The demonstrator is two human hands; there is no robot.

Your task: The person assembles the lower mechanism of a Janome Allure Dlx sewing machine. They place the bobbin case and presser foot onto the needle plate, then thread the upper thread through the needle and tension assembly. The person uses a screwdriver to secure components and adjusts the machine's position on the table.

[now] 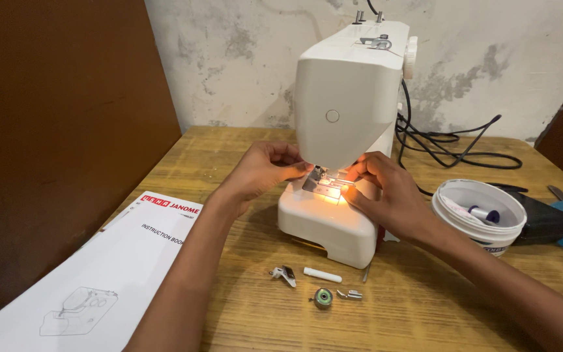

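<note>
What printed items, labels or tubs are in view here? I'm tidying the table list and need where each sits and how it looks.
Booklet: flat on the wooden table, left of the left hand's arm; white, rectangular, red strip on top, line drawing below.
Tub: right of the right hand, beside the sewing machine; round, white, open, printed band on its side, a pen inside.
No screens or signs.

Both forearms stretch forward and angle inward, so the hands almost meet. The left hand [265,168] is bent at the wrist, fingers [298,168] pinched together at the tips. The right hand [386,192] lies palm down, its fingers curled in toward the left.
</note>
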